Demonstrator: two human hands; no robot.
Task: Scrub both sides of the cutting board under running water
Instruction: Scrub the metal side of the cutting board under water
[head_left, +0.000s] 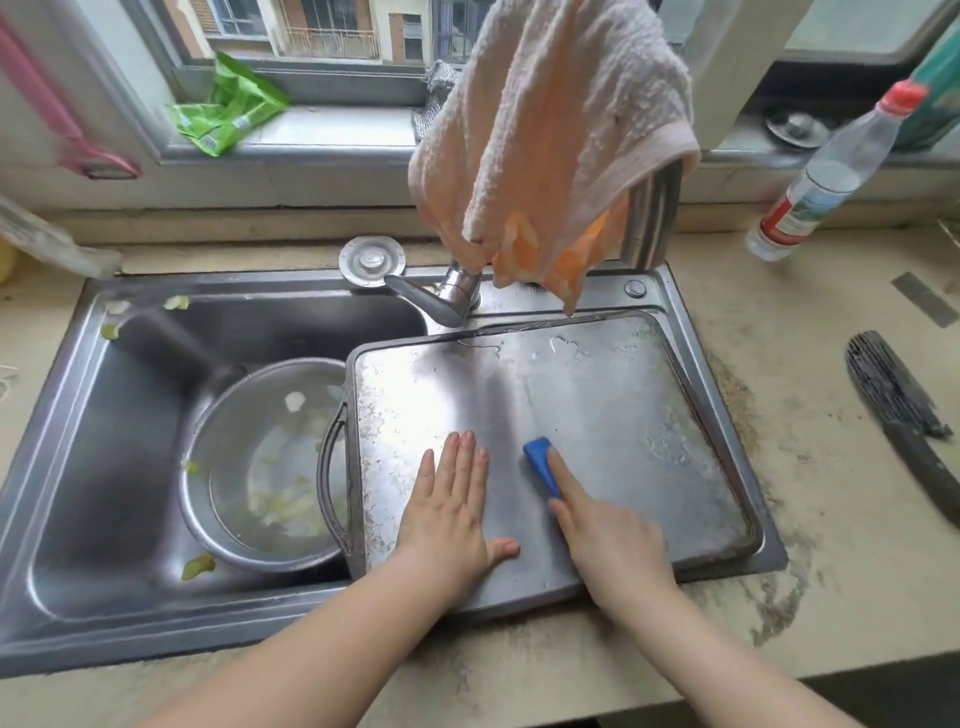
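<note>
The cutting board (597, 395) lies flat over the right part of the sink (78, 467). A pot (260, 467) sits in the basin just left of the board. Both hands rest on the board's near half: left hand (452, 514) flat, right hand (608, 535) beside it pressing a scrubber (540, 462). A towel (550, 130) hangs above the board's far edge. A bottle (831, 176) stands at the countertop's (857, 519) far right, a knife (904, 415) nearer along its right edge.

No text, brand, number or sign can be read anywhere in this view. The clear plastic bottle with a red cap (826, 176), standing on the worktop at the right, carries a red, white and green label, but its print is too blurred to make out. The crumpled green plastic packets (228, 111) on the window sill bear small white patches with dark marks, also too small and soft to read.
</note>
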